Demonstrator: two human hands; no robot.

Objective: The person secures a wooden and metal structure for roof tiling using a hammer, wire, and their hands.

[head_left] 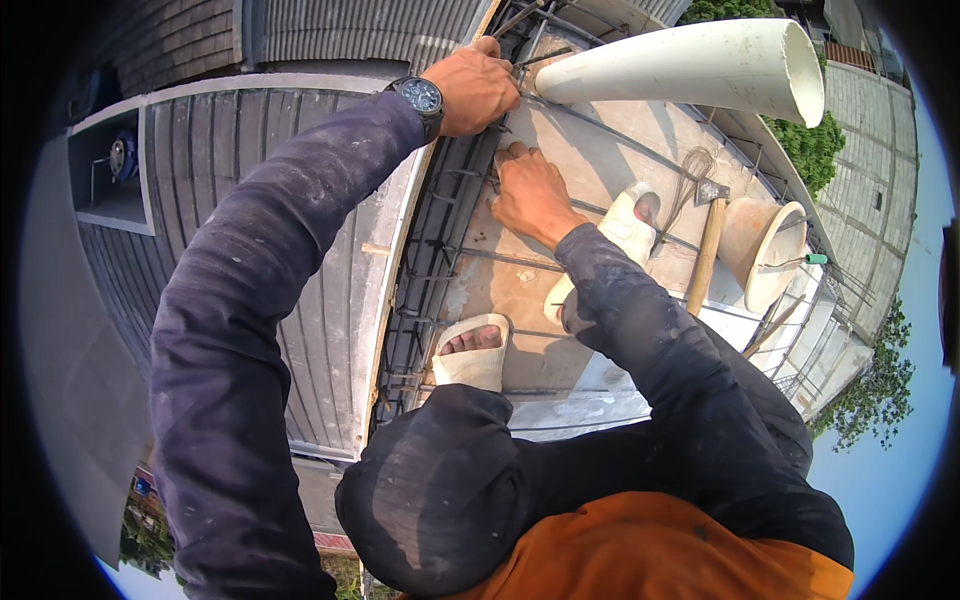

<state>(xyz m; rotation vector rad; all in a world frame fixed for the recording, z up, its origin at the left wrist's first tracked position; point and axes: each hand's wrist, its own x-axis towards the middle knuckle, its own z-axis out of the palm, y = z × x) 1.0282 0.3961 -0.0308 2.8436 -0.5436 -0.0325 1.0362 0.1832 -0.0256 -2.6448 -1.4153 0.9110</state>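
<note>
I crouch on a formwork slab point(600, 160) high above the ground, laced with steel bars. My left hand point(473, 88), a watch on its wrist, grips a steel bar of the rebar cage point(440, 230) running along the slab's edge. My right hand point(530, 193) lies just below it, fingers pressed down at the same cage where bars cross; whether it holds anything is hidden. Both arms are in dark, dusty sleeves. My feet in pale sandals point(473, 352) stand on the slab near the cage.
A large white plastic pipe point(690, 65) lies across the slab's far end. A hammer with a wooden handle point(706, 250), a coil of tie wire point(692, 170) and a tan bucket point(765, 250) sit to the right. Corrugated roofs point(290, 250) lie far below on the left.
</note>
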